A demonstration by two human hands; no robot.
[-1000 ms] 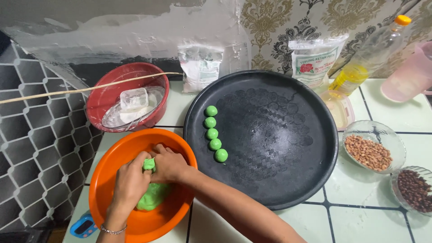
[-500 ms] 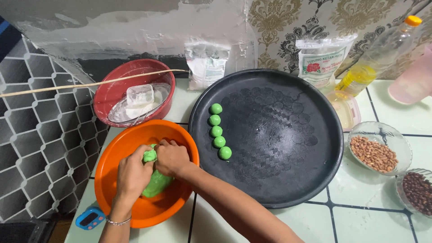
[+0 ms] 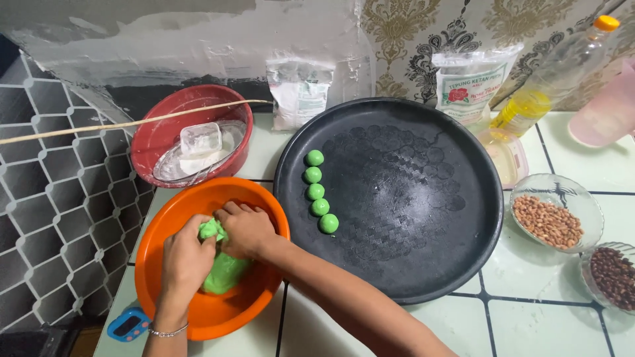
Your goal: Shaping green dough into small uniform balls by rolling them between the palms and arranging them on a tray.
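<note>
Both hands, left (image 3: 186, 258) and right (image 3: 246, 228), closed on green dough (image 3: 223, 271) inside orange bowl (image 3: 173, 218) on desk, pinching a lump at its top; five green balls (image 3: 317, 190) lined on black tray (image 3: 423, 218) alongside, within reach

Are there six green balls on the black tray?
No, only five green balls lie in a row on the black tray, near its left edge.

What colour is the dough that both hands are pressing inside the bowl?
The dough is bright green, seen in the head view.
</note>
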